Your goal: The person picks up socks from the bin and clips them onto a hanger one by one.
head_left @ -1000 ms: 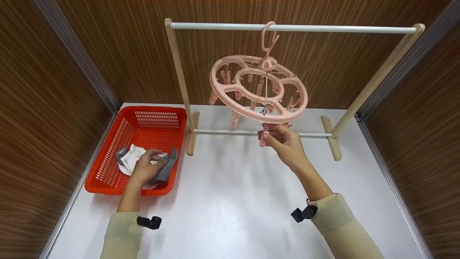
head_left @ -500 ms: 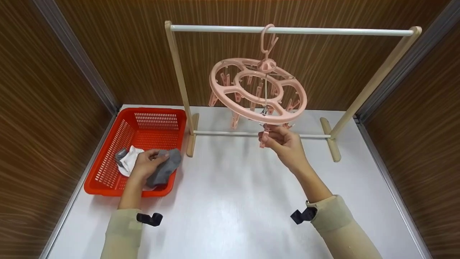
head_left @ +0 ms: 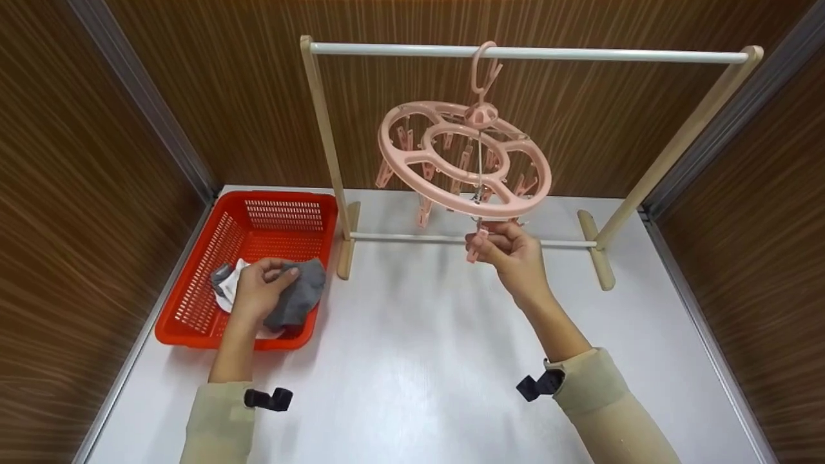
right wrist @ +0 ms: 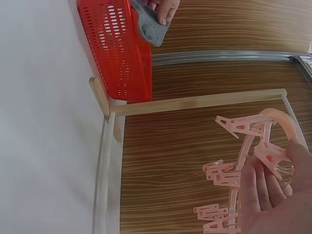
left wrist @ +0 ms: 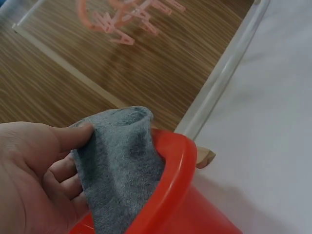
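Under the hanger (head_left: 459, 173), the clip (right wrist: 267, 149) in the right hand (head_left: 521, 263) slants down-left.

Bright red basket (head_left: 280, 243), pale pink hanger (head_left: 451, 172), streaked brown wood-grain panels (head_left: 258, 116).
Matching pink clips (head_left: 423, 212); mottled grey cloth (left wrist: 117, 165); white cloth (head_left: 227, 293); pale tan posts (head_left: 325, 138); white rail (head_left: 612, 55) and desk (head_left: 412, 361); khaki sleeves (head_left: 222, 419); black wrist mounts (head_left: 269, 399); silver-grey edge strips (head_left: 145, 96).

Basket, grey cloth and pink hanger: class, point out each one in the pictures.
Basket (head_left: 280, 245), head view: its bare floor.
Grey cloth (left wrist: 119, 168), left wrist view: middle of its front.
Pink hanger (head_left: 481, 115), head view: knob below the hook.
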### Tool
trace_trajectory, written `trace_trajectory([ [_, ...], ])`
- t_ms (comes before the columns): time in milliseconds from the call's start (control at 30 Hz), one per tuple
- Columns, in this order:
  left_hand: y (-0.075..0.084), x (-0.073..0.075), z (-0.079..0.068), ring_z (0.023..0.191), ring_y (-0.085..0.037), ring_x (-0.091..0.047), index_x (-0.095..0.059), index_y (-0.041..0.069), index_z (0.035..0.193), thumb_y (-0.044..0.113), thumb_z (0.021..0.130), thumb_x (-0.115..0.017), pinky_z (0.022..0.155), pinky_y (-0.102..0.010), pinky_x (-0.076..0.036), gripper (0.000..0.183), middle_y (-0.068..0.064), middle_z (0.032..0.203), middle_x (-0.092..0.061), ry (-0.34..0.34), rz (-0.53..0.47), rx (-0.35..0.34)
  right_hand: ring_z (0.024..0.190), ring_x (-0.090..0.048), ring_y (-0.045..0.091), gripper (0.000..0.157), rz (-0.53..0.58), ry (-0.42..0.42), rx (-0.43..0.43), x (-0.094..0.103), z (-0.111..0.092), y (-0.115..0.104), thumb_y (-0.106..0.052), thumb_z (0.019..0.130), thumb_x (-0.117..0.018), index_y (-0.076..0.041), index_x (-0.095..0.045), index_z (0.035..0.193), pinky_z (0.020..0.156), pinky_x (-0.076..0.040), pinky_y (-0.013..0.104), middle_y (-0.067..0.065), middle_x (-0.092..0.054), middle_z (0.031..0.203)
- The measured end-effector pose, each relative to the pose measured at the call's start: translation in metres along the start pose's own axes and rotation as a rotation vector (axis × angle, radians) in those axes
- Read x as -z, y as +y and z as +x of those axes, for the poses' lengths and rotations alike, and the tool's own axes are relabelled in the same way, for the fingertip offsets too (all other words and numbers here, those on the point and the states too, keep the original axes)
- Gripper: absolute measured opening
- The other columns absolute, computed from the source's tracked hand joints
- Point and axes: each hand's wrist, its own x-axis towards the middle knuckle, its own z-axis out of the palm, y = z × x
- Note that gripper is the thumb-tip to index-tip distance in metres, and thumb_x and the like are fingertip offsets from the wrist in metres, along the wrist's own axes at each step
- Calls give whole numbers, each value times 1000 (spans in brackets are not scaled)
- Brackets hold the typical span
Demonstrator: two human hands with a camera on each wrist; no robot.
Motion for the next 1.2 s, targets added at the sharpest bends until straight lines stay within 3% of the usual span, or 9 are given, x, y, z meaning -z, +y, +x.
trace_trajectory([
  [267, 28, -7, -17, 106, -17, -62, -66, 4, 120, 30, 96, -68, 99, -29, -51, 36, -12, 117, -67, 9, -101, -101, 82, -74, 20, 28, 67, -27, -33, -1, 2, -3, -9, 95, -67, 8, -61, 116, 80, -60, 38, 32, -69, 107],
  [500, 60, -22, -35, 102, -18, -65, -70, 5, 116, 29, 94, -70, 96, -23, -52, 33, -11, 112, -70, 24, -156, -240, 87, -74, 24, 28, 95, -68, -77, -1, 2, -6, -12, 97, -65, 9, -60, 115, 81, -60, 39, 23, -72, 105],
  [833, 89, -57, -43, 98, -20, -66, -73, 9, 112, 23, 92, -73, 95, -32, -55, 24, -5, 108, -72, -110, -171, -403, 88, -74, 24, 25, 149, -71, -102, -4, 3, -13, -10, 99, -62, 10, -59, 115, 83, -59, 39, 20, -72, 104],
  [1200, 97, -98, -44, 92, -18, -67, -75, 10, 108, 16, 93, -71, 91, -34, -57, 17, -3, 104, -72, -232, -134, -499, 82, -74, 23, 19, 185, -86, -71, -9, 2, -17, -6, 99, -60, 9, -58, 110, 80, -61, 39, 18, -74, 100],
])
